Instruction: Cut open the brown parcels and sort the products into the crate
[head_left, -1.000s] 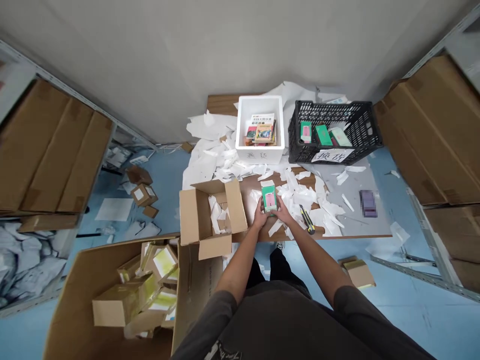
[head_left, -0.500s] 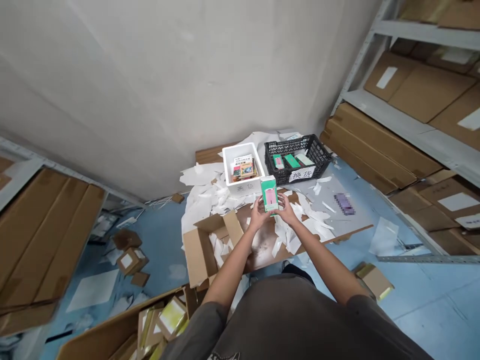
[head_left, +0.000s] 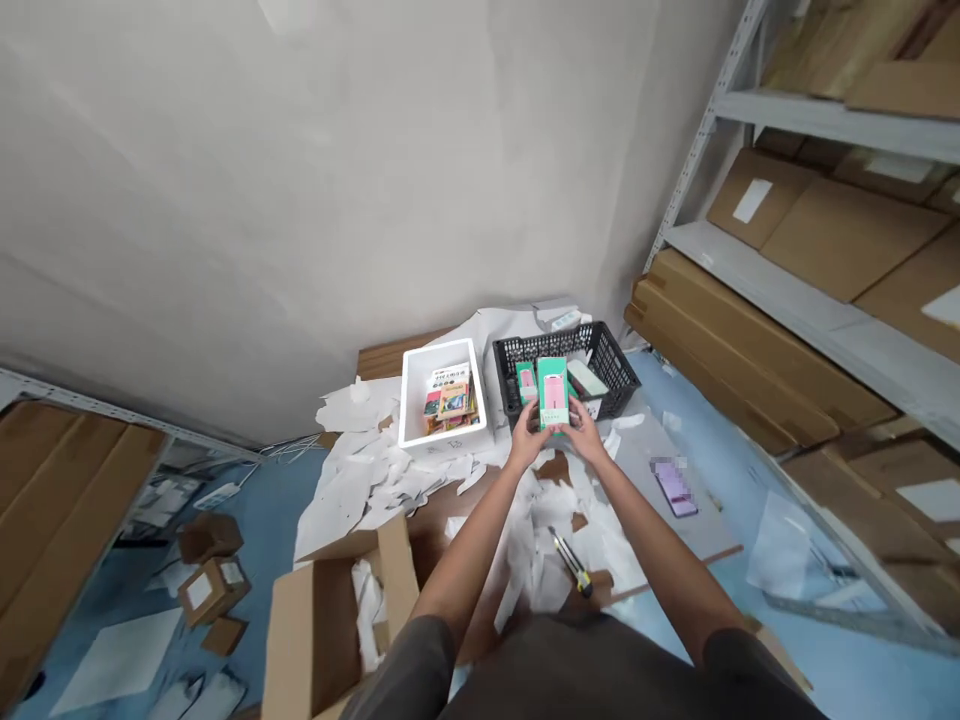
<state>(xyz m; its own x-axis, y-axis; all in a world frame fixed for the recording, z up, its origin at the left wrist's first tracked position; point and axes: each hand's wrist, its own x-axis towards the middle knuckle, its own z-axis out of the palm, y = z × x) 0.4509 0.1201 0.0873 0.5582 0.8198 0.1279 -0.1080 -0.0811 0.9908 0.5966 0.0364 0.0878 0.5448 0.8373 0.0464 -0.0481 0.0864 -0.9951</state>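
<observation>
Both hands grip a green box (head_left: 553,378) with a pink picture on its front. My left hand (head_left: 529,440) holds its lower left side and my right hand (head_left: 583,434) its lower right side. The box is upright, in front of the black plastic crate (head_left: 627,386), and hides part of it. Inside the crate lie a smaller-looking green and pink box (head_left: 526,380) and a pale green box (head_left: 586,379). To the left stands a white foam box (head_left: 407,405) with several booklets (head_left: 453,394) in it.
Torn white paper (head_left: 349,465) covers much of the table. A yellow and black utility knife (head_left: 571,562) lies near its front edge, a purple phone-like object (head_left: 675,488) at right. An opened cardboard box (head_left: 289,630) stands front left. Shelves with cartons (head_left: 847,225) line the right.
The green box has moved forward, up to the black crate, with both hands still on it. My view has shifted, and the utility knife now shows on the table.
</observation>
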